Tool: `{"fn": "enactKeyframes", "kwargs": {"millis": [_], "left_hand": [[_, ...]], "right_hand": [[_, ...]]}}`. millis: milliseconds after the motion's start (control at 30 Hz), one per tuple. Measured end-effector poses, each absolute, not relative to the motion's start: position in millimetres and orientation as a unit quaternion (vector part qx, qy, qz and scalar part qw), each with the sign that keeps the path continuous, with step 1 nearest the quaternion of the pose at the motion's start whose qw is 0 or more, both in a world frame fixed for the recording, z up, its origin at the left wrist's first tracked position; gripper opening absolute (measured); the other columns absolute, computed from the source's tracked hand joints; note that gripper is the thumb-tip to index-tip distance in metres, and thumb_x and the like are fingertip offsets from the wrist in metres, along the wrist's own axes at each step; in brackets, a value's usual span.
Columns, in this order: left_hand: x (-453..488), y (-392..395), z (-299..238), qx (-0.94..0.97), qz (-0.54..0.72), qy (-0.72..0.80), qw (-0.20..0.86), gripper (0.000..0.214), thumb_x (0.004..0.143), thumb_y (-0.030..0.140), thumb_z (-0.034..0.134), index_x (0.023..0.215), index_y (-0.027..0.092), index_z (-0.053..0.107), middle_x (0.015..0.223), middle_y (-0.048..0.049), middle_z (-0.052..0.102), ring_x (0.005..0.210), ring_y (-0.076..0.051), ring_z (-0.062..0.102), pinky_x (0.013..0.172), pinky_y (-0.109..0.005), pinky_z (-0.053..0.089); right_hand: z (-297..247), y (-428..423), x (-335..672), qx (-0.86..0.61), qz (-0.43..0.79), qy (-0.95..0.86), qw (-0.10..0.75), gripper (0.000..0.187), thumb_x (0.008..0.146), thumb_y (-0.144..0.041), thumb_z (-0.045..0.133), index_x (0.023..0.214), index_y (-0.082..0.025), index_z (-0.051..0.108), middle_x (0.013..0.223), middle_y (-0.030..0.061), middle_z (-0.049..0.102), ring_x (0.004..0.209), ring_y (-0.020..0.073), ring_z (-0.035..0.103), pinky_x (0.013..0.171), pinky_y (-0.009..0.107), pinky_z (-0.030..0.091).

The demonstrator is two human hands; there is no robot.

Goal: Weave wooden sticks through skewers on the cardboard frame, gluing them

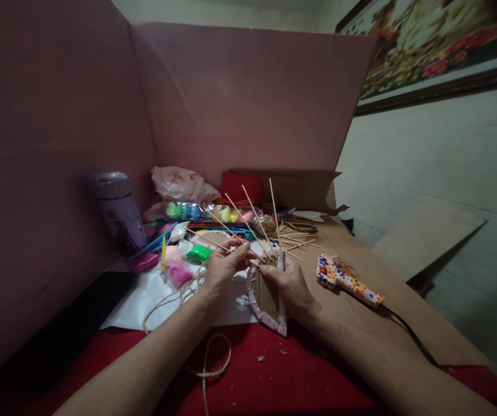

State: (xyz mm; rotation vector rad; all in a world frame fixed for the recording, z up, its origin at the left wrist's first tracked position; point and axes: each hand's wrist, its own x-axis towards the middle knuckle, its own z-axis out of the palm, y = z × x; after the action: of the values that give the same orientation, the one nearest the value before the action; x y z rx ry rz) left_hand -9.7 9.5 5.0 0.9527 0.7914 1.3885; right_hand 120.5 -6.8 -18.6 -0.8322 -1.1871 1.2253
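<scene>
Pink panels [240, 104] wall off the work spot at the back and left, a framed picture [439, 52] hangs on the pale wall at upper right, and here at the near edge is a red cloth [283, 375]. Right in the middle, over the edge of the white paper [157, 300] and the red cloth, is the cardboard piece [268, 294], its rim wrapped in pale patterned material. And look at the top end: thin sticks [253, 216] fan out, tips up and apart!

The right hand [292, 283] has the cardboard piece by its right side, thumb laid over the front near the top, the other fingers mostly hidden behind. The left hand [226, 266] comes in from the other side, thumb and fingers pinching the lowest stick of the fan close to the cardboard; whether a second stick is in that pinch, I cannot tell.

Over on the right, a flower-patterned glue gun [348, 280] lies on brown cardboard [370, 335], with loose sticks [296, 238] farther back. Left of the hands: green clay [199, 253], pink clay [180, 275], looping twine [218, 370], and a purple bottle [122, 222] standing by the panel.
</scene>
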Motion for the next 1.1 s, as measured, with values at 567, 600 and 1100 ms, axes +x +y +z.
{"fn": "enactKeyframes", "kwargs": {"millis": [567, 600, 1100], "left_hand": [[-9.6, 11.0, 3.4, 0.416, 0.6, 0.339, 0.593, 0.032, 0.059, 0.035, 0.075, 0.075, 0.016, 0.056, 0.06, -0.0027, 0.067, 0.051, -0.009, 0.058, 0.053, -0.018, 0.042], [-9.5, 11.0, 3.6, 0.415, 0.601, 0.338, 0.593, 0.032, 0.058, 0.035, 0.075, 0.075, 0.015, 0.056, 0.059, -0.0028, 0.067, 0.051, -0.009, 0.058, 0.053, -0.018, 0.042], [-10.0, 10.7, 3.2, 0.419, 0.6, 0.336, 0.592, 0.031, 0.059, 0.034, 0.075, 0.075, 0.016, 0.055, 0.06, -0.0027, 0.067, 0.052, -0.01, 0.058, 0.054, -0.019, 0.042]], "right_hand": [[-19.2, -6.1, 121.2, -0.35, 0.523, -0.509, 0.587, 0.021, 0.064, -0.026, 0.067, 0.082, -0.016, 0.064, 0.073, 0.0019, 0.065, 0.063, 0.0161, 0.057, 0.061, 0.028, 0.045], [-19.3, -6.1, 121.3, -0.352, 0.522, -0.508, 0.588, 0.021, 0.064, -0.026, 0.067, 0.081, -0.016, 0.064, 0.073, 0.002, 0.065, 0.063, 0.0164, 0.057, 0.061, 0.028, 0.045], [-17.1, -7.7, 120.3, -0.346, 0.535, -0.499, 0.587, 0.022, 0.063, -0.025, 0.067, 0.083, -0.016, 0.064, 0.071, 0.0014, 0.064, 0.062, 0.0157, 0.056, 0.06, 0.027, 0.044]]}}
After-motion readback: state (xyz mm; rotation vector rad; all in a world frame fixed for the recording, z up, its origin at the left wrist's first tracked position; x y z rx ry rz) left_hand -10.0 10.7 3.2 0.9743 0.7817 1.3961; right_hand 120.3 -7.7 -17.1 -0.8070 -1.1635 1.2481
